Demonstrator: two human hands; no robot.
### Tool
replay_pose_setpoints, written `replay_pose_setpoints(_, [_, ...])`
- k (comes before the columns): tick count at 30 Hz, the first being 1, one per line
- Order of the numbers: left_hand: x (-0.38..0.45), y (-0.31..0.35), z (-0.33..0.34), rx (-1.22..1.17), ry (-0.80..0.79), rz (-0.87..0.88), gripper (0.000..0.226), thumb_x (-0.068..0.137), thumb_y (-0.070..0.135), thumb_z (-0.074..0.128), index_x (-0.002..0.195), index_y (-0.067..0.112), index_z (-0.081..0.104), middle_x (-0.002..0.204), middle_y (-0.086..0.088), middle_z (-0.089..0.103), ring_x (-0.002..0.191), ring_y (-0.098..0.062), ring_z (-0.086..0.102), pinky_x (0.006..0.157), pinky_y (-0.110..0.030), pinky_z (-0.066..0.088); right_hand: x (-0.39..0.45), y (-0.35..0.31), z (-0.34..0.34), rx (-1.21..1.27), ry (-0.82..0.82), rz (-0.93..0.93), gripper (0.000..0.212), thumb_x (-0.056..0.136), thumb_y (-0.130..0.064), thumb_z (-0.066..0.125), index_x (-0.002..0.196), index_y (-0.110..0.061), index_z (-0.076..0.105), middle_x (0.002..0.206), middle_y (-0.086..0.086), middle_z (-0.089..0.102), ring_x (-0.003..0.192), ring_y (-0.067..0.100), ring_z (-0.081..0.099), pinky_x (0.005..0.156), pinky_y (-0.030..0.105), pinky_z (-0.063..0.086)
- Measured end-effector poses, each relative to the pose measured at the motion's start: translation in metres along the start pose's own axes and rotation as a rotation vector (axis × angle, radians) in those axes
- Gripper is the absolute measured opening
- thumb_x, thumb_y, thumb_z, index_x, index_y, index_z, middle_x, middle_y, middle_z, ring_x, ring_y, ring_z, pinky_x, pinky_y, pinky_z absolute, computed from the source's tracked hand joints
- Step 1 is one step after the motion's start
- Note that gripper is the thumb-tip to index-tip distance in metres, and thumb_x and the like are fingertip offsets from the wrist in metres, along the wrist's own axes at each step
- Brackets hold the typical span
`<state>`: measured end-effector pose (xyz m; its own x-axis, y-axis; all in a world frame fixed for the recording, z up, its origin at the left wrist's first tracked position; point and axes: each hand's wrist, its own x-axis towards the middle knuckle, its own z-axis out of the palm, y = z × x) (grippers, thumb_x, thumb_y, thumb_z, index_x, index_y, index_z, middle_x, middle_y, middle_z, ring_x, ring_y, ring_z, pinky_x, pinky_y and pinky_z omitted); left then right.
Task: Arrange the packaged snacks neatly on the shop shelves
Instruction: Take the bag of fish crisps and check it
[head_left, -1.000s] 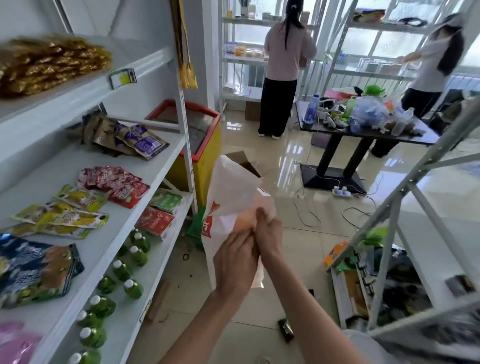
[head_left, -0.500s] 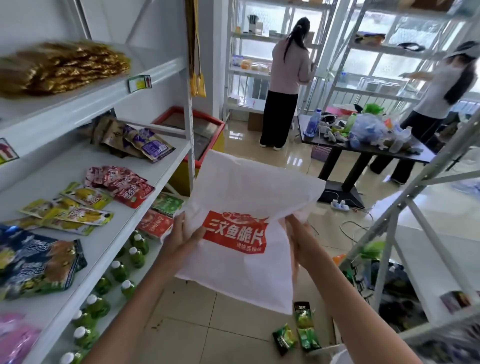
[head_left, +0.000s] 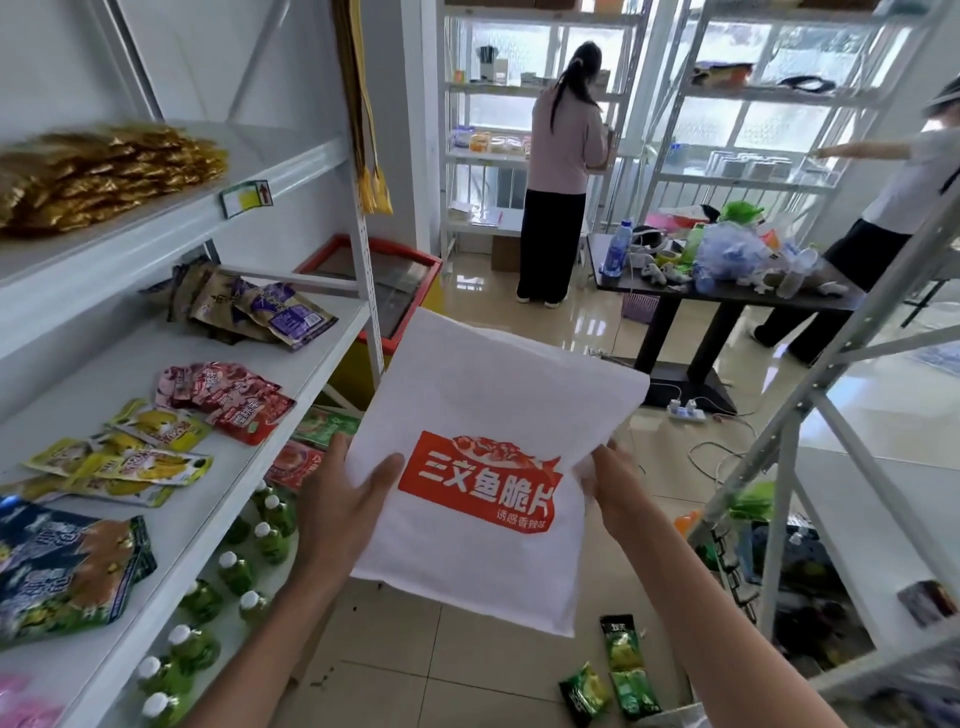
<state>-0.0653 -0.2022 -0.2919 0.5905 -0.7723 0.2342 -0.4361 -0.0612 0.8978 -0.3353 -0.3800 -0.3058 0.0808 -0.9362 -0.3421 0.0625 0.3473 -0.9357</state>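
A large white woven bag (head_left: 493, 405) with a red printed label hangs flat in front of me over the aisle floor. My left hand (head_left: 343, 499) grips its left edge, thumb across the front. My right hand (head_left: 613, 483) pinches the right edge. On the white shelf (head_left: 291, 384) to my left lie snack packs: gold packs (head_left: 104, 171) on the top level, brown and purple packs (head_left: 260, 312), red packs (head_left: 228, 395), yellow packs (head_left: 130, 452) and blue-green bags (head_left: 67, 566) on the middle level.
Green bottles (head_left: 249, 551) stand on the lowest shelf. Three green snack packs (head_left: 613, 670) lie on the tiled floor. A slanted metal rack (head_left: 810, 415) stands at the right. Two people work at far shelves beside a cluttered black table (head_left: 737, 296). A red-rimmed bin (head_left: 395, 291) sits beyond the shelf.
The bag was bunched between both hands one second ago. My hands have moved apart and spread it flat, label facing me. My view has tilted up slightly.
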Motion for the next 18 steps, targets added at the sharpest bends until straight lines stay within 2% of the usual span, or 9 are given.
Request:
replay_pose_setpoints(3, [-0.003,0.007,0.007,0.005,0.016,0.021,0.027,0.09,0.061,0.07,0.105,0.045,0.055,0.104,0.012,0.072,0.09,-0.008,0.074,0.072,-0.04,0.065,-0.032,-0.004,0.004,-0.064,0.375,-0.219,0.032,0.099,-0.019,0.061,0.129,-0.019,0.049,0.123,0.005,0.064,0.107,0.019,0.063,0.092,0.037,0.052])
replay_pose_setpoints(4, [-0.004,0.01,0.014,-0.002,0.036,0.038,0.026,0.091,0.053,0.072,0.106,0.039,0.056,0.104,0.011,0.072,0.091,-0.009,0.073,0.072,-0.039,0.065,-0.05,-0.005,0.011,-0.099,0.383,-0.301,0.027,0.102,-0.018,0.058,0.127,-0.022,0.048,0.121,0.002,0.064,0.105,0.016,0.063,0.09,0.035,0.053])
replay_pose_setpoints(6, [-0.012,0.019,0.035,0.078,0.119,0.11,0.022,0.093,0.038,0.076,0.101,0.026,0.058,0.098,0.009,0.069,0.086,-0.011,0.069,0.068,-0.032,0.06,-0.082,-0.004,0.039,-0.093,0.15,-0.32,0.034,0.102,-0.033,0.062,0.129,-0.022,0.046,0.118,0.0,0.066,0.101,0.014,0.068,0.086,0.035,0.058])
replay_pose_setpoints(8, [-0.031,0.028,0.067,0.24,0.15,0.169,0.016,0.092,0.022,0.077,0.094,0.019,0.061,0.093,0.007,0.067,0.081,-0.016,0.066,0.065,-0.023,0.05,-0.093,0.005,0.071,-0.128,-0.093,-0.153,0.057,0.094,-0.052,0.071,0.135,-0.023,0.044,0.116,-0.001,0.068,0.101,0.015,0.071,0.09,0.043,0.061])
replay_pose_setpoints(11, [-0.066,0.019,0.11,0.285,-0.023,0.201,0.032,0.085,0.003,0.077,0.115,0.007,0.069,0.115,-0.012,0.07,0.108,-0.034,0.068,0.089,-0.045,0.057,-0.081,0.029,0.091,-0.211,-0.101,-0.18,0.033,0.095,-0.042,0.072,0.117,-0.02,0.063,0.098,0.002,0.075,0.091,0.024,0.075,0.077,0.044,0.064])
replay_pose_setpoints(12, [-0.074,0.011,0.118,0.349,-0.112,0.257,0.044,0.081,0.002,0.079,0.123,0.005,0.068,0.125,-0.013,0.068,0.116,-0.035,0.065,0.097,-0.05,0.055,-0.076,0.035,0.09,-0.204,-0.026,-0.21,0.018,0.096,-0.034,0.066,0.104,-0.018,0.069,0.089,0.003,0.077,0.086,0.029,0.076,0.072,0.046,0.064])
replay_pose_setpoints(14, [-0.079,0.0,0.117,0.415,-0.243,0.36,0.049,0.083,0.015,0.078,0.131,0.012,0.067,0.135,0.0,0.065,0.125,-0.023,0.063,0.104,-0.043,0.054,-0.061,0.049,0.078,-0.204,0.044,-0.202,0.025,0.096,-0.028,0.057,0.09,-0.012,0.074,0.078,0.007,0.077,0.08,0.031,0.076,0.068,0.046,0.063])
replay_pose_setpoints(16, [-0.078,0.003,0.106,0.366,-0.19,0.298,0.034,0.088,0.037,0.073,0.12,0.028,0.068,0.126,0.013,0.067,0.114,-0.011,0.067,0.09,-0.032,0.058,-0.054,0.054,0.067,-0.181,0.015,-0.191,0.043,0.1,-0.042,0.055,0.084,-0.005,0.071,0.074,0.015,0.073,0.07,0.022,0.07,0.063,0.042,0.057])
replay_pose_setpoints(18, [-0.076,0.01,0.093,0.384,-0.084,0.183,0.043,0.086,0.055,0.072,0.119,0.03,0.059,0.119,0.012,0.063,0.097,-0.012,0.067,0.072,-0.031,0.058,-0.055,0.054,0.062,-0.165,-0.025,-0.205,0.059,0.106,-0.049,0.054,0.076,0.001,0.064,0.065,0.014,0.064,0.063,0.018,0.06,0.059,0.036,0.048])
